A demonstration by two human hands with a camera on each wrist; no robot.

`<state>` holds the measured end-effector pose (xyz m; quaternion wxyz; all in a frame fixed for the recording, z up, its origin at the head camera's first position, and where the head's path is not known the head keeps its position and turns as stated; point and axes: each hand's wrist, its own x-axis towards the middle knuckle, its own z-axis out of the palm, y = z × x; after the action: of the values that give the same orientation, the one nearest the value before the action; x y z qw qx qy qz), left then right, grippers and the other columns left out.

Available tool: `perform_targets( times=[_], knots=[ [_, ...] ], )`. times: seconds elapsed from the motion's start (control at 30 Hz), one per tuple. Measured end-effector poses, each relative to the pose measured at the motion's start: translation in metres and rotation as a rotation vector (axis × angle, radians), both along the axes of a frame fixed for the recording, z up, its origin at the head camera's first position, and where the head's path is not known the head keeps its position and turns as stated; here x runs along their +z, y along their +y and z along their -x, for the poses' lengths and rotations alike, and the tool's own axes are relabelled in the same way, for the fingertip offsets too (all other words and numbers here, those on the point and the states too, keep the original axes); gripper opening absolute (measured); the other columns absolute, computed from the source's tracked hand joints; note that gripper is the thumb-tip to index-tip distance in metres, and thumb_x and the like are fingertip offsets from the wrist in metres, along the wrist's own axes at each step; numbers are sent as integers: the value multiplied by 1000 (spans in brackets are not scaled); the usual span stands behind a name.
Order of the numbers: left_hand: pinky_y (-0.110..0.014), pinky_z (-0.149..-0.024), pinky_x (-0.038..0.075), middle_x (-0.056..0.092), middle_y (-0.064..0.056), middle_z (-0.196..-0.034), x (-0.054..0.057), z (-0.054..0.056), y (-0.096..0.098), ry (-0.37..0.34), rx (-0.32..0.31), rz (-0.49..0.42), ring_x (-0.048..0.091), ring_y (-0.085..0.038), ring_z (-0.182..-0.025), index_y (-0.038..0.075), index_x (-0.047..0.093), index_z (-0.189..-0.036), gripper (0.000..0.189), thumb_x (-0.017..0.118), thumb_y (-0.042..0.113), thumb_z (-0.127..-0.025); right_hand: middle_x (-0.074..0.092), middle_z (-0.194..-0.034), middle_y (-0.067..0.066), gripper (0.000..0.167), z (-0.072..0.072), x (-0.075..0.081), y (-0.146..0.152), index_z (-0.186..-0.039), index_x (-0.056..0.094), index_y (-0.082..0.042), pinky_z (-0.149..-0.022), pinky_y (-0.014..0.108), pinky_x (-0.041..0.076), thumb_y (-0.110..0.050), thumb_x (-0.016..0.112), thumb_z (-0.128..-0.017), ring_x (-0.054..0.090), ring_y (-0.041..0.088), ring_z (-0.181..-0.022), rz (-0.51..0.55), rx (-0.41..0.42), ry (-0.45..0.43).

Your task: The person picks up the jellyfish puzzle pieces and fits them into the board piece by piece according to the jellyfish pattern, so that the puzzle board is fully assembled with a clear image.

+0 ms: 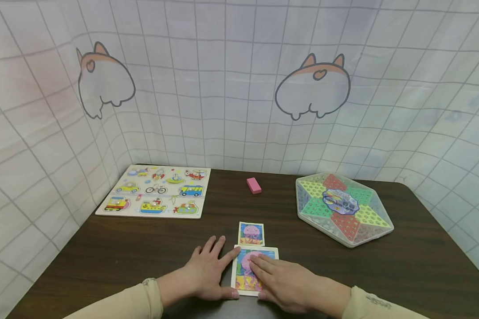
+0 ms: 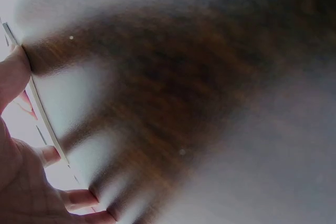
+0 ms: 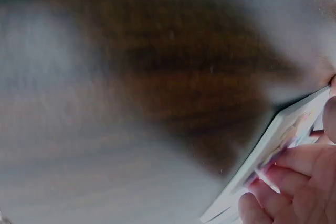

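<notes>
A square framed jellyfish picture board (image 1: 242, 278) lies flat on the table in front of me. Just beyond it, touching or nearly touching its far edge, is a smaller jellyfish card (image 1: 251, 234). My left hand (image 1: 206, 271) rests with fingers spread, its index finger and thumb touching the board's left edge. Straight fingers of my right hand (image 1: 286, 283) lie across the picture, and its thumb is at the near edge. In the left wrist view, the thumb and a finger meet the board's thin side (image 2: 43, 109). The right wrist view shows fingertips (image 3: 281, 174) on the board's face.
A wooden vehicle peg puzzle (image 1: 171, 201) lies at the back left. Between it and a hexagonal Chinese checkers box (image 1: 343, 208) at the back right sits a small pink block (image 1: 253, 185). White gridded cloth (image 1: 239, 88) hangs behind the dark table (image 1: 143, 248) and at its sides.
</notes>
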<state>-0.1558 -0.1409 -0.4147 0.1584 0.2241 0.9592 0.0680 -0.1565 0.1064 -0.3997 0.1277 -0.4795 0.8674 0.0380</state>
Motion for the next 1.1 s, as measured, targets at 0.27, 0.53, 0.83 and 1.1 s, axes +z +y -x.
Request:
perform_targets(
  times=[0.27, 0.53, 0.83, 1.1],
  knots=[
    [-68, -110, 36, 30, -21, -165, 2, -2, 0, -14, 7, 4, 29, -46, -151, 28, 35, -160, 96, 67, 74, -82, 33, -167, 7, 62, 3, 0, -1, -159, 36, -8, -120, 36, 36, -46, 39, -110, 34, 20, -154, 25, -11, -37],
    [-68, -110, 36, 29, -21, -166, 1, -1, 0, -11, 4, 8, 28, -45, -152, 28, 34, -160, 97, 66, 75, -82, 35, -166, 7, 62, 2, -2, -3, -159, 36, -8, -120, 36, 36, -47, 31, -111, 35, 21, -153, 21, 65, 28],
    [-69, -108, 37, 30, -23, -165, -2, 0, -2, -21, -3, -7, 29, -47, -151, 27, 34, -160, 97, 67, 74, -82, 33, -168, 0, 52, 12, 4, -2, -159, 38, -14, -123, 38, 31, -34, 40, -111, 30, 17, -156, 186, -159, -383],
    [-68, -108, 38, 31, -21, -164, -1, 1, -1, -2, -8, 6, 31, -45, -150, 28, 35, -160, 96, 67, 74, -82, 54, -153, 7, 46, 16, 8, 25, -152, 47, -5, -115, 43, 42, -23, 46, -110, 50, 23, -143, 424, -239, -424]
  ],
)
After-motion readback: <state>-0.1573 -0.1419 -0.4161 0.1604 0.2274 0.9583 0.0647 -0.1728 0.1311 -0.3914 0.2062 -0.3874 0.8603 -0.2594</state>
